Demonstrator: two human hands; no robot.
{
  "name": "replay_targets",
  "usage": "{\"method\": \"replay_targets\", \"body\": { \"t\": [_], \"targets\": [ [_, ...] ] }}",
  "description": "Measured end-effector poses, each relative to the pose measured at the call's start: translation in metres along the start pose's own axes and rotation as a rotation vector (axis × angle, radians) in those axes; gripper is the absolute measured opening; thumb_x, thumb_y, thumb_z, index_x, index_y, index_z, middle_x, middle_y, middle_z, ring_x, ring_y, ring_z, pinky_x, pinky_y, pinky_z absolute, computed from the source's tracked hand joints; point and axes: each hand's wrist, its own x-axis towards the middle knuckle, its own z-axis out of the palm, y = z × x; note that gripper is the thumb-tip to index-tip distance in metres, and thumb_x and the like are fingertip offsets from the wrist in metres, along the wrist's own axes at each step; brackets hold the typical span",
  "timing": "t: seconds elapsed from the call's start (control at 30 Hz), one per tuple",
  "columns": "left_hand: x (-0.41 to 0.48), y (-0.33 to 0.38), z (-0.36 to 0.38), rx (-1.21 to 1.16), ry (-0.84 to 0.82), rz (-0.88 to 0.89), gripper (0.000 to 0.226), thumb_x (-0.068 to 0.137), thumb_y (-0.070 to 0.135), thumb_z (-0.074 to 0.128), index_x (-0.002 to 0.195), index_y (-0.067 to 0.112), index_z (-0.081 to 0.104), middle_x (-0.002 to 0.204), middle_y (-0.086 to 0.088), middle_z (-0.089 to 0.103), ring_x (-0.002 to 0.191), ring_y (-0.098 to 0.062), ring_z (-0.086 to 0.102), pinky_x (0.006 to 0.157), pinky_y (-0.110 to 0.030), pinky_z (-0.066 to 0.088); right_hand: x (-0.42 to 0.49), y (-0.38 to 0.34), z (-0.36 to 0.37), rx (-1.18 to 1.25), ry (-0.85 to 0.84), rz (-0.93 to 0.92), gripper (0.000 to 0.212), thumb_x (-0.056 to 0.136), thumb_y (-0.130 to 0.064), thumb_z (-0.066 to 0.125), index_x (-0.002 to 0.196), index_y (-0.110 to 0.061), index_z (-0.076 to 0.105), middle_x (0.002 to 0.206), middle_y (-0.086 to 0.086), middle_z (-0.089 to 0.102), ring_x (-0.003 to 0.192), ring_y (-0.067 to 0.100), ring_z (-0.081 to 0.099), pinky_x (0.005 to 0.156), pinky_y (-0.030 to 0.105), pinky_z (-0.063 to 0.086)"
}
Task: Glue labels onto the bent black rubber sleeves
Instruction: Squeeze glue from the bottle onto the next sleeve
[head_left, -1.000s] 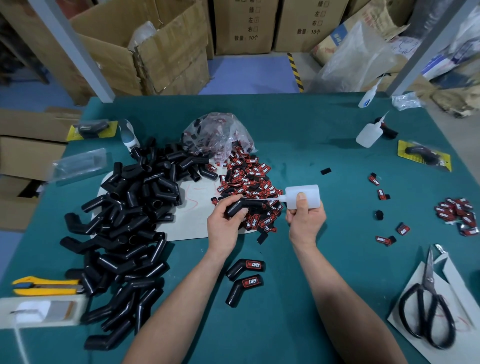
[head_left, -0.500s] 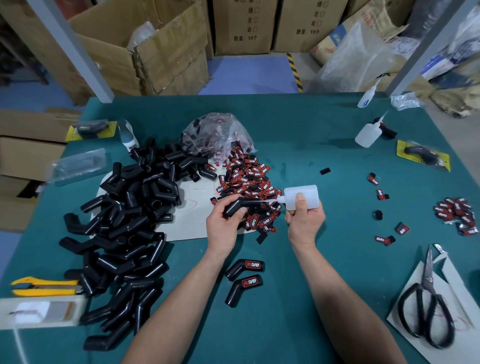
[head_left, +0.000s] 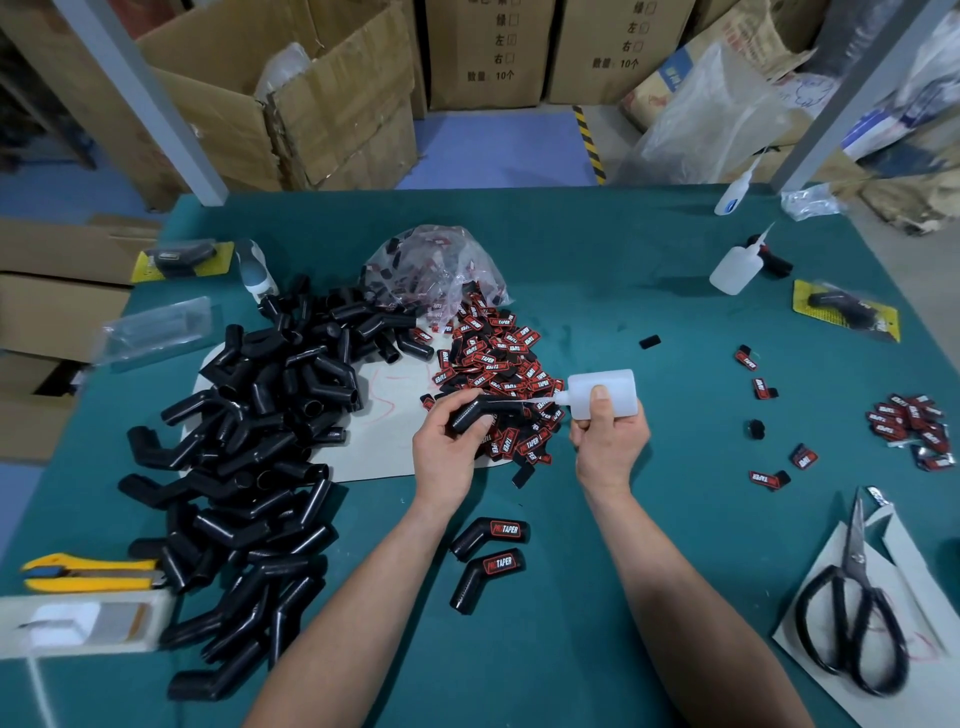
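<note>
At the near edge of the label pile (head_left: 498, 364), the left hand (head_left: 447, 457) grips a bent sleeve (head_left: 480, 413) lying crosswise, its long axis pointing at the right hand (head_left: 610, 441), which clasps a glue bottle (head_left: 602, 392) nozzle-first against it, above the green surface (head_left: 597, 291), cardboard boxes (head_left: 337, 104) beyond the pile

Surface (head_left: 623, 291) teal. Sleeve pile (head_left: 260, 415) and held sleeve (head_left: 480, 413) black. Labels (head_left: 493, 358) red/black, white lettering. Glue bottle (head_left: 621, 384) translucent white. Scissors (head_left: 857, 560): black handles. Knife (head_left: 93, 582) yellow. Floor (head_left: 493, 150) blue; hazard strip (head_left: 590, 140) yellow/black stripes.
</note>
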Motion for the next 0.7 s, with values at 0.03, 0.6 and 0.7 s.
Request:
{"method": "replay_targets", "body": {
  "t": [0.03, 0.6, 0.7],
  "targets": [
    [-0.0002, -0.0001, 0.0001, -0.003, 0.006, 0.003, 0.044, 0.089, 0.003, 0.078, 0.105, 0.044, 0.076, 0.111, 0.005, 0.077, 0.096, -0.006, 0.073, 0.074, -0.013, 0.057, 0.0001, 0.0003, 0.0001, 0.005, -0.001, 0.002, 0.038, 0.074, -0.048, 0.068, 0.084, -0.014, 0.054, 0.056, -0.007, 0.057, 0.042, 0.009, 0.049, 0.037, 0.020, 0.038],
    [-0.0001, -0.0007, -0.0006, 0.025, 0.009, 0.014, 0.043, 0.088, 0.006, 0.079, 0.106, 0.045, 0.076, 0.115, 0.000, 0.075, 0.106, -0.017, 0.071, 0.097, -0.029, 0.056, 0.0025, 0.0053, -0.0011, 0.021, -0.008, 0.013, 0.040, 0.075, -0.047, 0.070, 0.086, -0.011, 0.055, 0.059, -0.003, 0.058, 0.041, 0.010, 0.049, 0.037, 0.020, 0.038],
    [-0.0008, 0.0001, -0.0003, 0.023, 0.010, -0.001, 0.041, 0.088, 0.005, 0.079, 0.105, 0.042, 0.076, 0.115, -0.001, 0.075, 0.106, -0.017, 0.071, 0.099, -0.034, 0.056, 0.0023, 0.0052, -0.0015, 0.016, -0.013, 0.016, 0.041, 0.075, -0.047, 0.070, 0.087, -0.011, 0.056, 0.061, 0.000, 0.058, 0.042, 0.010, 0.050, 0.037, 0.020, 0.038]
  ]
}}
